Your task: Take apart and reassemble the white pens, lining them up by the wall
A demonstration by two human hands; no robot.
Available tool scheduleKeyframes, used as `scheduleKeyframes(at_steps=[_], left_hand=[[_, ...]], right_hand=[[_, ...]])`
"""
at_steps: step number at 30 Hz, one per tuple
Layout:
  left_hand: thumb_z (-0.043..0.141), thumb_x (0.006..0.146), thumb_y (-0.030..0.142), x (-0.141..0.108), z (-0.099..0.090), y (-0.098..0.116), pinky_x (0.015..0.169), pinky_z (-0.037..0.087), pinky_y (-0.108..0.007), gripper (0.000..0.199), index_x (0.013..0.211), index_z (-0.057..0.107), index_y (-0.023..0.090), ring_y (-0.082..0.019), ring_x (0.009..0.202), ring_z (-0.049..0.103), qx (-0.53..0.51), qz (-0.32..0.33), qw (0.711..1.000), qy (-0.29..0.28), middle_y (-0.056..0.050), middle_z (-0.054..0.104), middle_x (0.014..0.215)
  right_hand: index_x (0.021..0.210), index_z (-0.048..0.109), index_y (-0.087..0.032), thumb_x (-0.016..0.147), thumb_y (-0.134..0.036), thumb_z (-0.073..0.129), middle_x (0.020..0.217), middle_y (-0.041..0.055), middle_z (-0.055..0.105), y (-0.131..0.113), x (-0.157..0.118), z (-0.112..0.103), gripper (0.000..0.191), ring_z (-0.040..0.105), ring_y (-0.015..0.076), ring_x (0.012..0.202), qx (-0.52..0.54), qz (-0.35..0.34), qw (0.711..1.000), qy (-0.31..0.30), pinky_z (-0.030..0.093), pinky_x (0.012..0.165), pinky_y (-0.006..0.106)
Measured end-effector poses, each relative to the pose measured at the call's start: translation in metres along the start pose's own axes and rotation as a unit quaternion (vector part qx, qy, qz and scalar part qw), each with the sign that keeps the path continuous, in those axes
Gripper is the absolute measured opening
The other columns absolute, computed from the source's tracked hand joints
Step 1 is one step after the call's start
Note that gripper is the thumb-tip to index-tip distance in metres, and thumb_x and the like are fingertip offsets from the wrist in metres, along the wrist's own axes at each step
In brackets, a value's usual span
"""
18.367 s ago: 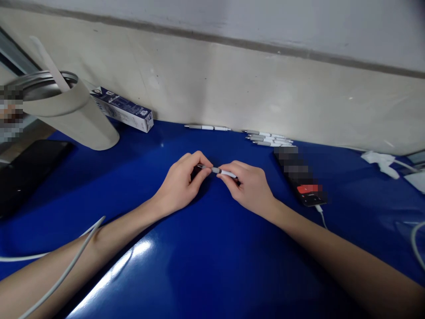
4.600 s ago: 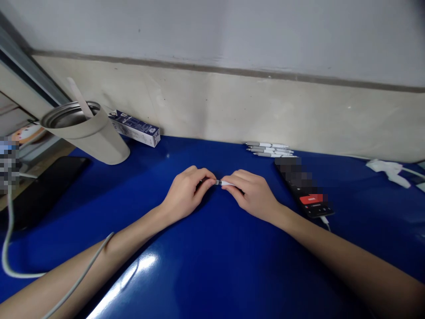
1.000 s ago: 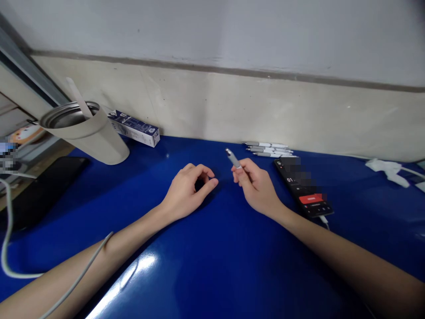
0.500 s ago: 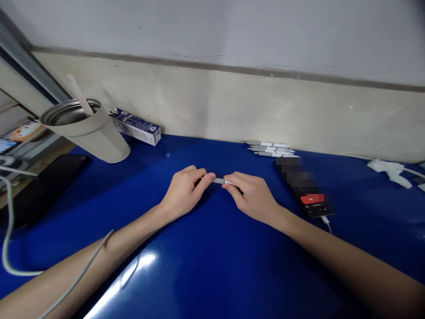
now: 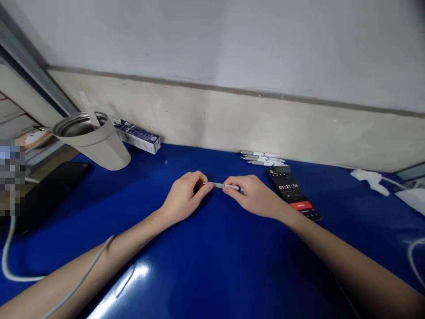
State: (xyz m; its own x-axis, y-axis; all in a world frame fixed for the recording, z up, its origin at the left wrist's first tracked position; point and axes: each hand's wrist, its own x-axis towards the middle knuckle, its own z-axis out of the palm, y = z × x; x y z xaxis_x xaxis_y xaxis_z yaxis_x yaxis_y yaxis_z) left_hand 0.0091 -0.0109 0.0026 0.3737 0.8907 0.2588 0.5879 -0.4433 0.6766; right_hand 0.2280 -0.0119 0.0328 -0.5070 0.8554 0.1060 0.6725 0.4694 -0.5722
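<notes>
A white and grey pen (image 5: 218, 185) lies crosswise between my two hands above the blue table, its pointed end to the left. My left hand (image 5: 182, 199) is closed, thumb and forefinger pinching the pen near its tip, which shows between them. My right hand (image 5: 257, 195) pinches the white rear part of the pen between thumb and forefinger; a bit of its end shows past the fingertips. Behind my right hand, several similar pens (image 5: 262, 157) lie side by side near the wall. A phone (image 5: 292, 190) with a lit timer screen sits beside my right wrist.
A beige tumbler (image 5: 106, 148) with a stick in it stands at the left, beside a blue and white box (image 5: 137, 136). A black phone-like slab (image 5: 49, 190) lies at the left edge. A pale cable (image 5: 79, 277) crosses my left forearm. Crumpled white tissue (image 5: 370, 179) lies at the right.
The pen's tip now shows at my left fingertips, and more of its grey grip is visible between my hands. The whole view has shifted slightly.
</notes>
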Motion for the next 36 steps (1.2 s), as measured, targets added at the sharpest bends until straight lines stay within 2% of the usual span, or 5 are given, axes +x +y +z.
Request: scheduleKeyframes(at_steps=[7,12,20,29,36], left_hand=[[0.043,0.095,0.039,-0.001,0.001,0.004,0.063,0.04,-0.028,0.023,0.091,0.056,0.02,-0.016,0.074,0.054,-0.014,0.002,1.0,0.001,-0.002,0.06,0.081],[0.042,0.095,0.037,-0.001,0.0,0.005,0.065,0.04,-0.029,0.023,0.089,0.056,0.02,-0.017,0.076,0.055,-0.003,0.012,1.0,-0.008,-0.002,0.06,0.08],[0.042,0.095,0.038,-0.002,0.0,0.005,0.068,0.041,-0.031,0.024,0.088,0.057,0.02,-0.019,0.079,0.056,0.016,0.031,0.999,-0.005,-0.003,0.062,0.082],[0.042,0.095,0.037,-0.003,0.001,0.002,0.073,0.041,-0.034,0.025,0.088,0.059,0.02,-0.02,0.08,0.056,0.029,0.065,0.997,-0.006,-0.003,0.063,0.081],[0.043,0.095,0.037,-0.005,0.0,0.003,0.074,0.041,-0.034,0.025,0.088,0.059,0.02,-0.02,0.081,0.056,0.034,0.088,0.995,-0.011,-0.002,0.064,0.081]], right_hand=[[0.102,0.067,-0.024,0.083,-0.018,0.049,0.096,0.0056,0.067,0.066,0.002,-0.056,0.026,0.061,0.022,0.085,-0.211,0.008,0.972,0.101,0.045,0.078,0.039],[0.111,0.066,-0.02,0.083,-0.021,0.051,0.106,0.0103,0.064,0.102,-0.002,-0.075,0.031,0.055,0.0276,0.099,-0.332,0.03,0.929,0.159,0.043,0.084,0.043],[0.102,0.068,-0.017,0.087,-0.022,0.048,0.094,0.0103,0.064,0.096,0.001,-0.064,0.026,0.054,0.0255,0.091,-0.37,0.007,0.914,0.166,0.043,0.083,0.038],[0.082,0.068,-0.021,0.085,-0.02,0.048,0.081,0.007,0.065,0.102,0.001,-0.058,0.02,0.058,0.0223,0.08,-0.371,0.057,0.907,0.189,0.042,0.064,0.032],[0.083,0.067,-0.021,0.085,-0.021,0.05,0.082,0.0055,0.066,0.093,0.004,-0.054,0.017,0.058,0.0222,0.085,-0.362,0.027,0.92,0.147,0.045,0.074,0.033]])
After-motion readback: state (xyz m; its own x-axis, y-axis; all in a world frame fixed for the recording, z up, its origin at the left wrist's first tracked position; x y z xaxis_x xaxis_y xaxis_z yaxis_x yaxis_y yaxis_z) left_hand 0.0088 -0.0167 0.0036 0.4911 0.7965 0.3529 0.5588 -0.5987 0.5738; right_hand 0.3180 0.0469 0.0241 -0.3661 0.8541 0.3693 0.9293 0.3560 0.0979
